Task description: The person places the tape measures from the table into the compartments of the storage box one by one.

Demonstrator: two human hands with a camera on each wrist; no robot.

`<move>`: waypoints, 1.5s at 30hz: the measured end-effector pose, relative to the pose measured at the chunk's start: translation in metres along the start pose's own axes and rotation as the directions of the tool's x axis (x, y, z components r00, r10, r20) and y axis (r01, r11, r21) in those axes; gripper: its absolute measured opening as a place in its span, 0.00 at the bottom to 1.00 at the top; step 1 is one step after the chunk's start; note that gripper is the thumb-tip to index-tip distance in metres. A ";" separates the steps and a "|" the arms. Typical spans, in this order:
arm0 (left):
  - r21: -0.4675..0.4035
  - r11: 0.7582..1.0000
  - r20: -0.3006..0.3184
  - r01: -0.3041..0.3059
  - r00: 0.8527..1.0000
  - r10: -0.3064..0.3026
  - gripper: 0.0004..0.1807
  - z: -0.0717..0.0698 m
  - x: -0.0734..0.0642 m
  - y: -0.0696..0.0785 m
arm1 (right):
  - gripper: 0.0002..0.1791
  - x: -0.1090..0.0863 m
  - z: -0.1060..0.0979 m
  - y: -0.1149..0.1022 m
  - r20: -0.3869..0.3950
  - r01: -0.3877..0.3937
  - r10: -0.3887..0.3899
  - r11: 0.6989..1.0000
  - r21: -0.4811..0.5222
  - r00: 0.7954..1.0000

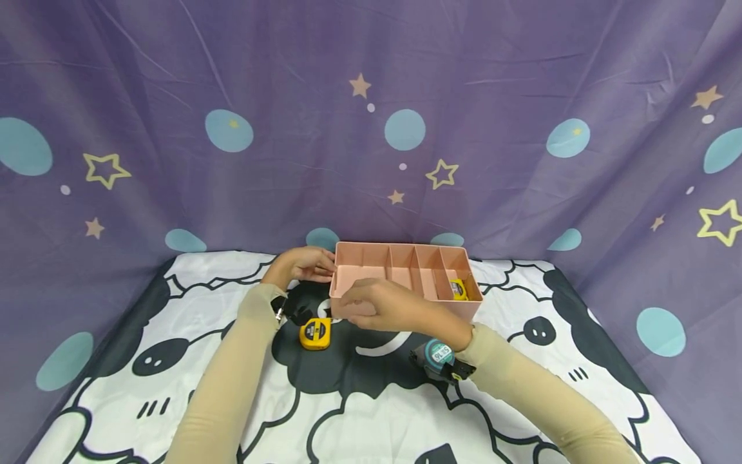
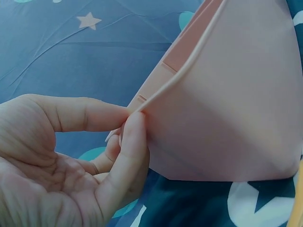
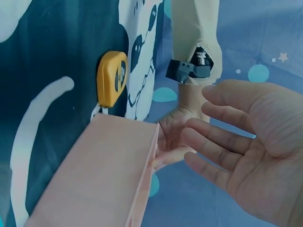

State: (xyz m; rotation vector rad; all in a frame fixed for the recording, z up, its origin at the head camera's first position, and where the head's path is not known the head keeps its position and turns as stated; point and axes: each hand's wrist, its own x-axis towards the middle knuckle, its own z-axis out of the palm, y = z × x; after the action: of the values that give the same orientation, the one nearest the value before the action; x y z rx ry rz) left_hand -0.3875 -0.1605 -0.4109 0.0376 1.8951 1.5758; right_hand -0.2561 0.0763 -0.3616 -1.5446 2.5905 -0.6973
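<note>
A pink divided organizer box stands on the cloth near the back. At its left end my left hand pinches the rim; the left wrist view shows thumb and index finger meeting at that edge. My right hand hovers over the box's front wall, its fingers relaxed and apart in the right wrist view, holding nothing. A yellow tape measure lies on the cloth just front-left of the box. Another yellow tape measure sits in the rightmost compartment. A grey tape measure with a teal label lies by my right wrist.
A black-and-white cartoon-printed cloth covers the surface. Behind the box hangs a purple curtain with stars and blue spots. Dark wrist cameras sit at both sleeves, the right one close to the grey tape measure.
</note>
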 end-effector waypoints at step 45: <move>0.017 0.998 0.032 0.053 0.998 -0.053 0.19 -0.006 0.003 0.006 | 0.29 0.036 0.075 0.006 0.212 0.020 0.038 0.963 -0.268 0.976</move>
State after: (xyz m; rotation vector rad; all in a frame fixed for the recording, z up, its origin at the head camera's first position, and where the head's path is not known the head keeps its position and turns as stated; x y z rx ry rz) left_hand -0.3950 -0.1626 -0.4071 0.0193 1.8688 1.5160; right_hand -0.2593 0.0216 -0.4247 -1.5715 2.6067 -0.1654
